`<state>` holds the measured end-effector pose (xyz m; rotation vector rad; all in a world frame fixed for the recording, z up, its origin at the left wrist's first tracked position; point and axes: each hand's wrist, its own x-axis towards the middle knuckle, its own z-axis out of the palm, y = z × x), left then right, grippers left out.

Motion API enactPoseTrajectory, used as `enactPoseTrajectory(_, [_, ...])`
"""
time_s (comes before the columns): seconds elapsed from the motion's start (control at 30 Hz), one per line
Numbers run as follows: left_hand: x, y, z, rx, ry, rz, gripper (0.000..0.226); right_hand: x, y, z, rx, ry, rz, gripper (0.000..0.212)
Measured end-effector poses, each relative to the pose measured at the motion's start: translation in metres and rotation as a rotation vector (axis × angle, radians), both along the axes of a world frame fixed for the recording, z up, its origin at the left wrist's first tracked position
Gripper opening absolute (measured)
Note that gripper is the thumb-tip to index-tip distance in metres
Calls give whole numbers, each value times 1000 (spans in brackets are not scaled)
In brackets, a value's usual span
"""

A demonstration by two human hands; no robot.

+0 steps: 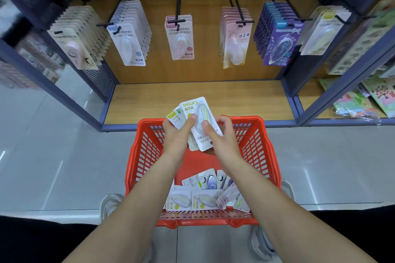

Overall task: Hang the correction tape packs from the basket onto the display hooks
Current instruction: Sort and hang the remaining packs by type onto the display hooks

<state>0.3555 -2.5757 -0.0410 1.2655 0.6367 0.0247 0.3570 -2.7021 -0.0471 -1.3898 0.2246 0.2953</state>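
Observation:
Above a red plastic basket (147,149) both hands hold a small fan of white and yellow-green correction tape packs (197,113). My left hand (177,134) grips the lower packs with its thumb on top. My right hand (222,136) pinches the top pack, which is upside down. More packs (205,194), some yellow-green and some purple, lie in the near end of the basket. Black display hooks (177,20) stick out from a rail above, each carrying hanging packs. The far-right hook (339,18) holds yellow-green packs (322,32).
A wooden shelf board (198,100) lies below the hooks, framed by blue-grey metal posts (286,92). Purple packs (280,42) hang right of centre, pink ones (235,38) beside them. Other stationery fills the neighbouring bay (363,100) on the right. The basket stands on a grey tiled floor (64,156).

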Motion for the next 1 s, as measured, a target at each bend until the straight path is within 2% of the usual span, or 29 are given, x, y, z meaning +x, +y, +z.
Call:
enactPoseTrajectory(0.17, [0, -2, 19, -68, -27, 58, 82, -3, 14, 16, -78, -63, -51, 34])
enactPoseTrajectory(0.37, [-6, 12, 36, 67, -48, 37, 65, -8, 18, 34, -95, -61, 20, 24])
enactPoseTrajectory(0.43, [-10, 18, 41, 102, -56, 33, 66, -8, 16, 39, -105, -61, 62, 23])
enactPoseTrajectory(0.57, [-15, 26, 46, 135, -67, 7, 82, -7, 14, 49, -93, -69, 107, 22])
enactPoseTrajectory(0.67, [-17, 30, 49, 149, -49, -11, 109, -7, 12, 51, -99, -66, 86, 25])
enactPoseTrajectory(0.73, [-17, 32, 51, 164, -40, -40, 113, -7, 9, 53, -92, -65, 75, 24])
enactPoseTrajectory(0.87, [-12, 30, 56, 245, -74, -76, 80, -4, -8, 59, -111, -40, 96, 22])
enactPoseTrajectory(1.0, [-8, 34, 60, 354, -115, -150, 77, 4, -44, 71, -130, -119, 169, 30])
